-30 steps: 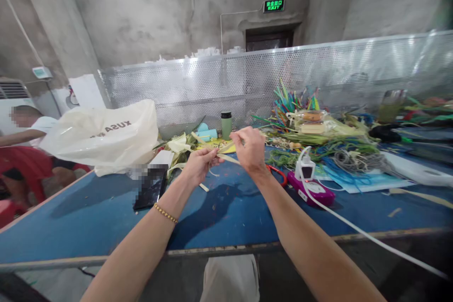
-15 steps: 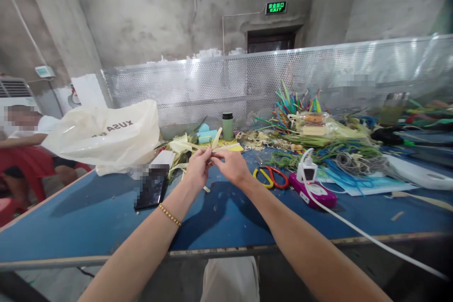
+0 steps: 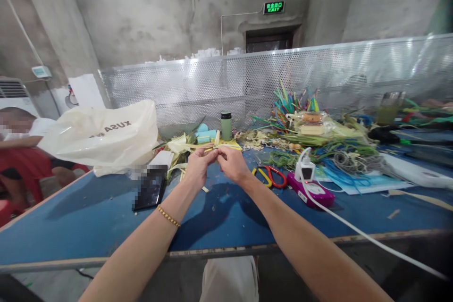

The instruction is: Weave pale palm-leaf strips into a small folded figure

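Above the middle of the blue table (image 3: 116, 226), my left hand (image 3: 198, 165) and my right hand (image 3: 232, 164) meet fingertip to fingertip. Both are closed in a pinch on a pale husk strip (image 3: 217, 139), whose tip stands up between them; the rest is hidden by the fingers. Just behind lie pale green husks (image 3: 178, 144) and a yellow sheet (image 3: 231, 145). Near my right wrist are scissors with one yellow and one red handle (image 3: 278, 178). A dark phone (image 3: 150, 188) lies left of my left forearm.
A white plastic bag (image 3: 102, 134) stands at left, with a seated person (image 3: 35, 127) beyond. A green bottle (image 3: 226, 127) is behind my hands. At right are a purple power strip (image 3: 311, 191), a trailing white cable (image 3: 354, 227) and heaped coloured cords (image 3: 348, 163).
My fingertips have drawn together around the husk strip, and its tip now points more upright. My left hand's fingers have turned to the right. The view has shifted slightly.
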`<action>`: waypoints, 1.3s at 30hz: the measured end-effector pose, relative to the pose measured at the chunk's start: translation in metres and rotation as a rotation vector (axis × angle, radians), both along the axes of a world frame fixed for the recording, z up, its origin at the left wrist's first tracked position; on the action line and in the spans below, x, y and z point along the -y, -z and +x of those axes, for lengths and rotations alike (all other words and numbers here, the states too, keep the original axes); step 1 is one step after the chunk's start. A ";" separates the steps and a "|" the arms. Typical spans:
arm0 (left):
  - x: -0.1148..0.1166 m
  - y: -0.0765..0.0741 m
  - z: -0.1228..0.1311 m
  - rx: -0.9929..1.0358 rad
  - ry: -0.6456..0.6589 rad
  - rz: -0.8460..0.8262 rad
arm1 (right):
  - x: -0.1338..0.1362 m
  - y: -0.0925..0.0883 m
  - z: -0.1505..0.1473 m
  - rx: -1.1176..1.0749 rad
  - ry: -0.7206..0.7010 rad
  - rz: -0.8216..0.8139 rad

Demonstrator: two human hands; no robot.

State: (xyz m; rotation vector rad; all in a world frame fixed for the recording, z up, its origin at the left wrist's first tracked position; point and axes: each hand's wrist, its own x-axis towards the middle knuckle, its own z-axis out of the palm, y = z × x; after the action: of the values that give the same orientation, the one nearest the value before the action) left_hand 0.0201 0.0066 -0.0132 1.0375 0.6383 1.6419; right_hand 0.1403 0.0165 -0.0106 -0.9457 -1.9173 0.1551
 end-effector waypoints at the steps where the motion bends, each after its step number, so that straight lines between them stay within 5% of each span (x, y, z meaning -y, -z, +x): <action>1: -0.001 0.001 0.000 -0.006 -0.018 -0.002 | 0.000 0.001 -0.001 0.002 -0.004 0.000; 29: -0.006 -0.002 -0.003 -0.041 -0.155 0.103 | 0.008 -0.001 -0.007 0.015 -0.011 0.016; 39: 0.004 -0.012 -0.005 -0.162 -0.182 0.186 | 0.005 -0.013 0.000 -0.740 -0.331 -0.473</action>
State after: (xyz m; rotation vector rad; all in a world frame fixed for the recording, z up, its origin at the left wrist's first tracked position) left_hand 0.0155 0.0022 -0.0012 1.2887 0.7134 1.8139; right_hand 0.1405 0.0110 0.0020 -0.7088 -1.3331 1.0399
